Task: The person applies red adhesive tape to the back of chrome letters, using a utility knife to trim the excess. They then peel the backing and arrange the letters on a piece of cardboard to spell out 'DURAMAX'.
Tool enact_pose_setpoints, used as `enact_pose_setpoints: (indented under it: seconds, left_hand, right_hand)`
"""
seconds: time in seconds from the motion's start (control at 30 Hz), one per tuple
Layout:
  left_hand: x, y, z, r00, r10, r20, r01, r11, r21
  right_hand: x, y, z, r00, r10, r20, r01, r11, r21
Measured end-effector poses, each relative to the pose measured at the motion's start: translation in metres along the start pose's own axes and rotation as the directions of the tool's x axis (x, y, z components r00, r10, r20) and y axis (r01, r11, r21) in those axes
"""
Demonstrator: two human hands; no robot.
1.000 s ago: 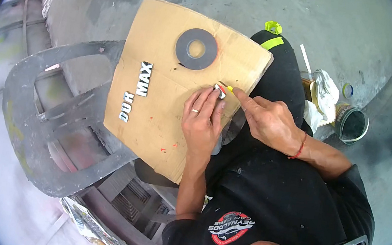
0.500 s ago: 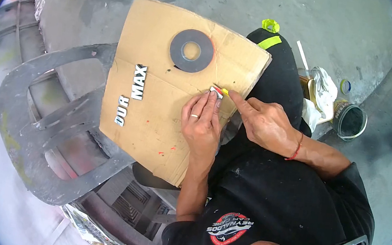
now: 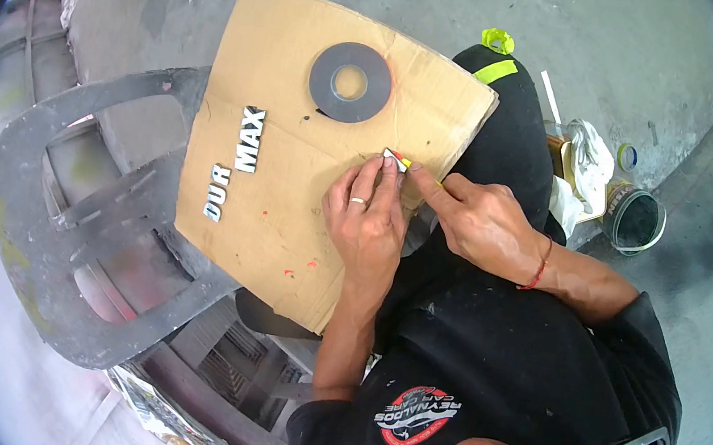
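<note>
My left hand (image 3: 371, 220) presses a small white letter-like piece with a red patch (image 3: 390, 161) onto the cardboard sheet (image 3: 287, 204), its fingertips closed on the piece. In my right hand (image 3: 482, 226) is a slim yellow cutter knife (image 3: 409, 165), the index finger stretched along it. The knife's tip meets the piece right by my left fingertips; the blade itself is too small to make out. A roll of dark double-sided tape (image 3: 374, 90) lies flat above my hands. To the left sit chrome letters reading "DUR" (image 3: 216, 193) and "MAX" (image 3: 248, 140).
Small red scraps (image 3: 312, 264) dot the cardboard, which rests across my lap. A grey plastic chair (image 3: 18, 259) stands at left. On the floor at right are an open dark can (image 3: 634, 221), a white cloth (image 3: 592, 163) and a tape roll (image 3: 626, 157).
The cardboard, with its letters and tape roll, has shifted slightly up and left in view. My hands keep nearly the same place, with the knife's tip now lying over the piece.
</note>
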State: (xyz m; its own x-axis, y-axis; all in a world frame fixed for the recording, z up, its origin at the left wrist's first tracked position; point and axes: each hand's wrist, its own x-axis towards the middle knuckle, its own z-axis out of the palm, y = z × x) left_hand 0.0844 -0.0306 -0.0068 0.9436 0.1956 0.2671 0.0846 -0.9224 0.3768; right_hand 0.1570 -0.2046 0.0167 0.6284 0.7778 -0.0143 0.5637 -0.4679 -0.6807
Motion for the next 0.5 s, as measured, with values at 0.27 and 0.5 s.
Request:
enact_pose_setpoints:
  seconds: [0.27,0.5]
  left_hand:
    - [0.001,0.001,-0.001,0.999,0.030,0.020,-0.031,0.997,0.073]
    - [0.002,0.002,-0.002,1.000,0.023,0.010,-0.023,0.999,0.031]
  right_hand:
    - [-0.035,-0.007,-0.005,0.998,0.010,0.069,-0.003,0.996,-0.089]
    - [-0.030,-0.008,-0.018,0.996,0.044,-0.076,-0.042,0.999,0.025]
